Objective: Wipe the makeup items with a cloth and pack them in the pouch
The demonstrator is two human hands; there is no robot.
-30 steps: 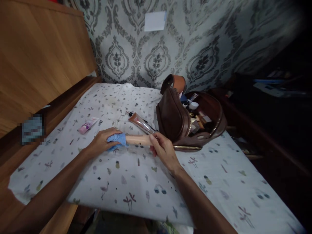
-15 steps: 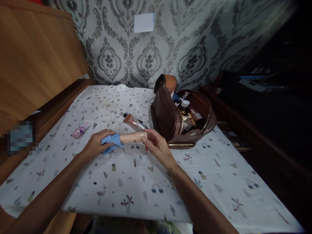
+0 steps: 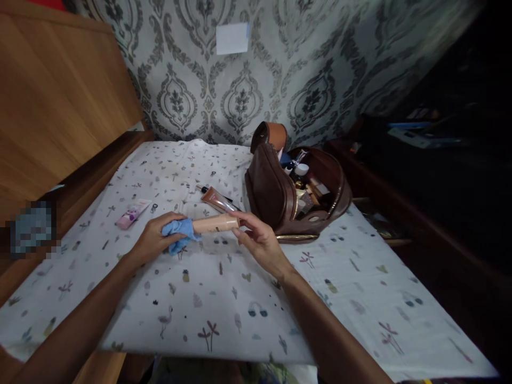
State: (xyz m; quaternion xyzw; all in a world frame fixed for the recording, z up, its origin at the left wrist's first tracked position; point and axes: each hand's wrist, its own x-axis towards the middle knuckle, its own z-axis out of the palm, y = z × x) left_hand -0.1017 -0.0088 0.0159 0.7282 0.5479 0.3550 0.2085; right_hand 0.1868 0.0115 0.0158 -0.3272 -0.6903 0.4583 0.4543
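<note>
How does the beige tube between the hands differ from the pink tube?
The beige tube is held, one end in a blue cloth; the pink tube lies uncovered on the tablecloth. The beige tube looks mostly plain; the pink tube bears purple markings. Both are elongated.

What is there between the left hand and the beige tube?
In the head view, a crumpled blue cloth lies between the left hand and the beige tube.

Beige tube (image 3: 214, 224), blue cloth (image 3: 184, 228) at end
</note>
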